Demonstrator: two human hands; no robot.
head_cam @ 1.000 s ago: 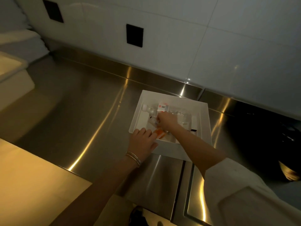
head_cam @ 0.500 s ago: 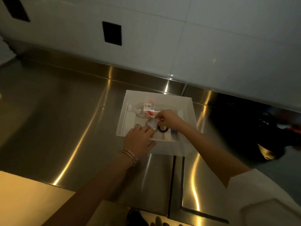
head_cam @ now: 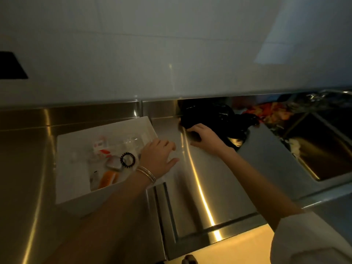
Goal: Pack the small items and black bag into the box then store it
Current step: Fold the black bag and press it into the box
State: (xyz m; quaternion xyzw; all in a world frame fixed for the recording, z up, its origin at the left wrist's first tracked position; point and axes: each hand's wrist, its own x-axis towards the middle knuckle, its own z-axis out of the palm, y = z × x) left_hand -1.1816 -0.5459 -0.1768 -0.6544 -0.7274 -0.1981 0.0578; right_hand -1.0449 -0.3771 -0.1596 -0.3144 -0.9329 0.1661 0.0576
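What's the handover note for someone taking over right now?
Hands: left hand open, resting at the right rim of the white box; right hand gripping the near edge of the black bag.
Bag lies on the steel counter, right of the box.
Done: small items in the box, including a black hair tie and an orange item.
Left: bag into box, then store it.

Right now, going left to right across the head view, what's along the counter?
white box → black hair tie inside it → left hand at its right rim → right hand gripping the black bag → sink
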